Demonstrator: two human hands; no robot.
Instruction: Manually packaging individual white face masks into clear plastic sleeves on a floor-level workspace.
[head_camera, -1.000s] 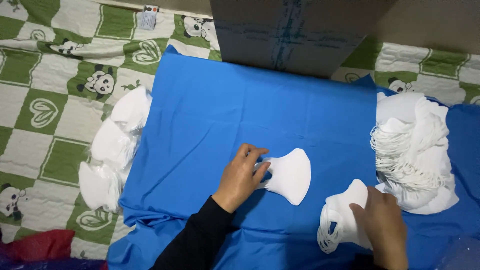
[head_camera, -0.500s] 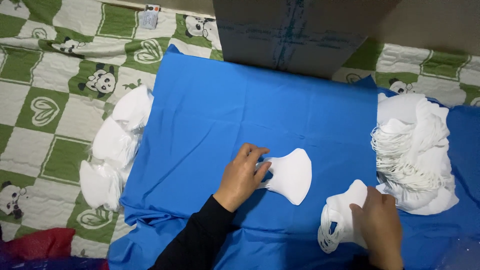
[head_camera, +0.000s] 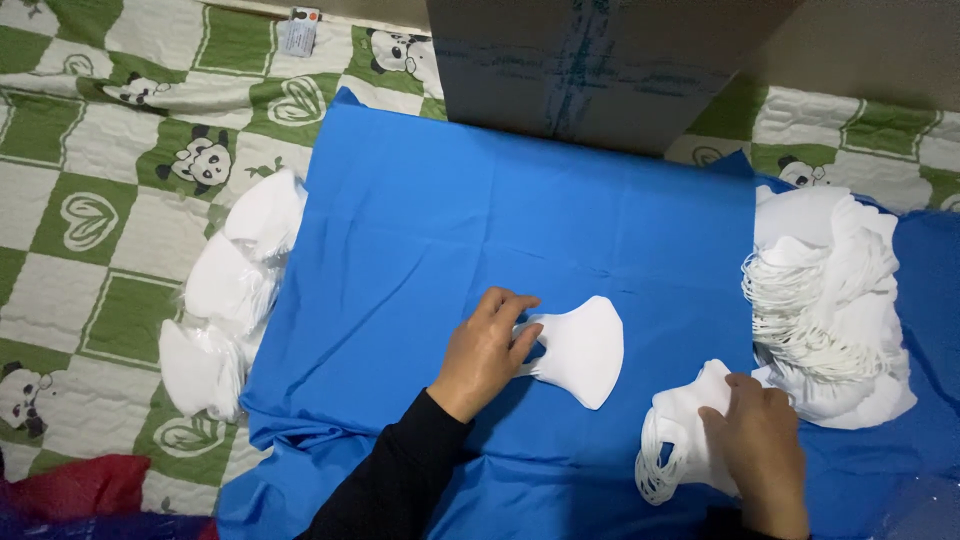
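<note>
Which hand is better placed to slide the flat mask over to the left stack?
Left. The left hand already rests on the flat mask; the right hand holds another mask.

Light: the scene is evenly lit from above, moderately bright, with no hard glare.
Shadows: a soft shadow is cast under the left hand (head_camera: 484, 350) and along the folds of the blue cloth (head_camera: 520, 220).
Highlights: detail is nearly washed out in the white mask stacks (head_camera: 830, 310) at right of frame.
Sharpness: the centre is rendered crisply; slight softness is seen at the lower corners.
Distortion: mild wide-angle bending is noticed along the top edge.
</note>
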